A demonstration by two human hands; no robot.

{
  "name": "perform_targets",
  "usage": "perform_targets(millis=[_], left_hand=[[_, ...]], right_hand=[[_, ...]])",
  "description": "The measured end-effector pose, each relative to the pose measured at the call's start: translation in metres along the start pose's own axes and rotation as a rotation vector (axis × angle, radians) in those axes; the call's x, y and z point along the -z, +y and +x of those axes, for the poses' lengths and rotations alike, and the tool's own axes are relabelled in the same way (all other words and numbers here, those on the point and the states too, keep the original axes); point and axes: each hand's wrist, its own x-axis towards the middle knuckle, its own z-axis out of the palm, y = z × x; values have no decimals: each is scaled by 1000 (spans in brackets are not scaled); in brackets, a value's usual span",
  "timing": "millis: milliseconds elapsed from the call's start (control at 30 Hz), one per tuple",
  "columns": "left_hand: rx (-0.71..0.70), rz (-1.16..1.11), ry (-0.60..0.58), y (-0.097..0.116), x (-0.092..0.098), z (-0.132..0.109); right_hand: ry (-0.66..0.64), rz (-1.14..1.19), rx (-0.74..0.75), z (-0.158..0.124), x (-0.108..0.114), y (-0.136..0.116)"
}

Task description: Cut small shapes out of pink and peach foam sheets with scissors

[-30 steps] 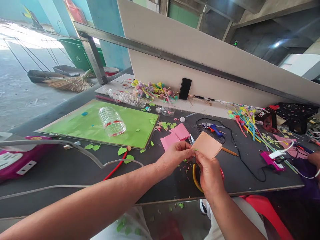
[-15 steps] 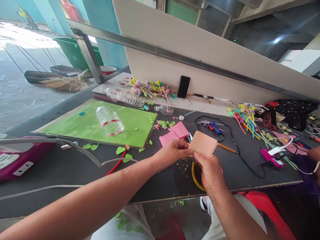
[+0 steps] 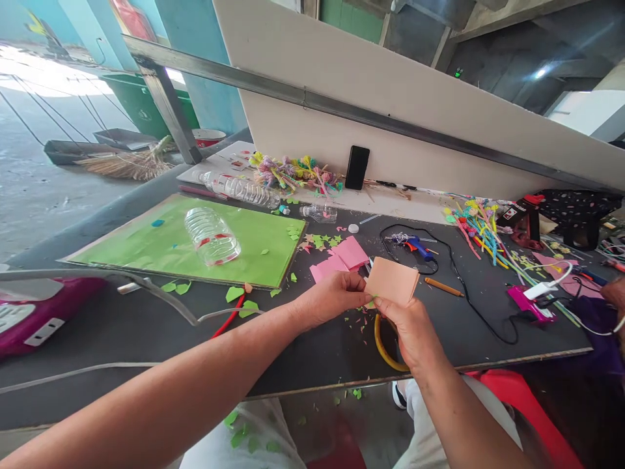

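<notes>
A small stack of peach paper, square in shape, is held up above the dark table. My left hand pinches its lower left corner between thumb and fingers. From below, my right hand grips the bottom and right edge, thumb on the near face. A tiny bit of green shows by the thumbs. Just behind my left hand lie pink paper pieces. Under my right hand a yellow ring shows in part; the rest of it is hidden. Small green paper stars lie beyond the pink pieces.
A clear plastic bottle rests on a large green sheet. To the right are a blue glue gun with its black cord, an orange-brown stick and a magenta power strip. A phone leans on the white board.
Both hands and the peach paper have shifted slightly left in view. The grip on the paper looks much the same, with the brown stick now fully visible.
</notes>
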Motion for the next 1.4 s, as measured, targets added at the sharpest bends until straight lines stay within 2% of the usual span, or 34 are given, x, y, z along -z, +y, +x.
perform_targets(millis=[100, 167, 200, 333, 400, 500, 567, 633, 700, 800, 867, 967, 1100, 1233, 1400], left_hand=[[-10, -62, 53, 0, 1, 1], [-40, -106, 131, 0, 3, 2], [-56, -126, 177, 0, 4, 2], [-101, -254, 327, 3, 8, 3], [-123, -327, 359, 4, 9, 3], [-151, -390, 370, 2, 10, 5], [-152, -427, 359, 1, 10, 5], [-132, -467, 337, 1, 10, 5], [-108, -481, 305, 2, 8, 5], [-109, -435, 251, 6, 2, 2], [-119, -406, 224, 8, -3, 0], [-108, -413, 182, 9, -11, -3], [-64, -389, 156, 6, -18, -4], [-58, -340, 169, 0, -20, -3], [-66, -312, 160, -2, -21, -3]], right_hand=[[-26, -59, 28, 2, 10, -5], [29, -241, 108, 5, 23, -7], [57, -437, 176, 6, 30, -7], [70, -681, 241, 8, 57, 3], [25, -808, 262, 4, 65, 11], [-90, -1165, 315, -3, 71, 19], [-103, -1240, 330, -5, 72, 19], [-78, -1186, 364, -4, 70, 15], [-35, -1020, 356, -3, 64, 8], [-11, -486, 170, -5, 48, -2], [-73, -131, 73, -8, 33, -5], [-134, 144, -10, -13, 12, -4], [-50, 269, 11, -14, -4, 1], [73, 271, 28, -11, -4, 7], [96, 214, 49, -9, -4, 11]])
